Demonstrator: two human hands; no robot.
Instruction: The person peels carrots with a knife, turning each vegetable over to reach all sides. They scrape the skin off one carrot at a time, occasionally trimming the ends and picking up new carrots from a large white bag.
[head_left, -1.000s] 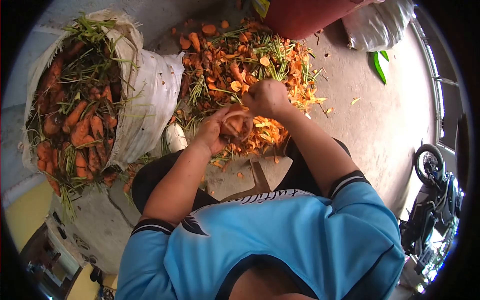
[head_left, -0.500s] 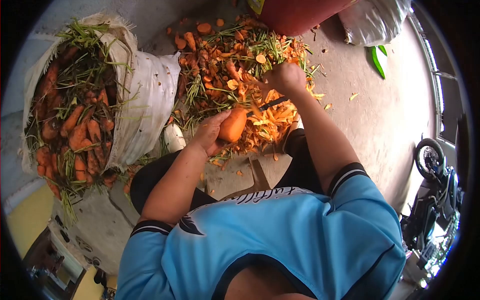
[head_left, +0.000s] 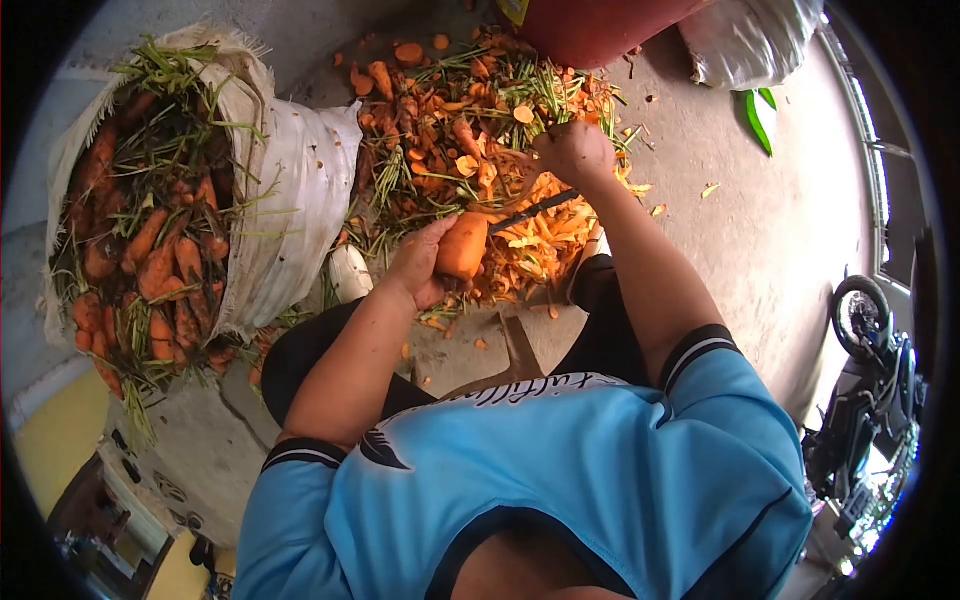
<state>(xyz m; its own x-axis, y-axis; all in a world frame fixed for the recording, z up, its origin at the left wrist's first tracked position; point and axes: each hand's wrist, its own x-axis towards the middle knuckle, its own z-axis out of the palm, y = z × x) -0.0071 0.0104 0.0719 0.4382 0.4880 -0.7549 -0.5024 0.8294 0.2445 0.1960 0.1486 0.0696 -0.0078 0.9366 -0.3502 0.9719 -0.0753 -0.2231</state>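
My left hand (head_left: 420, 265) is wrapped round a thick orange carrot (head_left: 462, 247), its smooth blunt end facing right. My right hand (head_left: 576, 155) is closed above and to the right of it. A narrow dark knife (head_left: 535, 212) runs from the carrot to under my right wrist; my grip on it is partly hidden. An orange-brown strip, blurred, hangs between my right fingers and the carrot. Beneath both hands lies a heap of bright carrot peelings (head_left: 545, 240). Farther off, cut carrot pieces and green stalks (head_left: 430, 110) cover the floor.
On the left, a white woven sack (head_left: 300, 190) lies open, full of carrots (head_left: 160, 265) with green tops. A red container (head_left: 600, 30) and a pale sack (head_left: 750, 45) stand at the top. A green leaf (head_left: 758, 125) lies on the concrete floor. A motorcycle (head_left: 865, 390) is at right.
The carrot in my left hand has tilted slightly more upright. My right hand has shifted a little to the right, and more of the knife shows.
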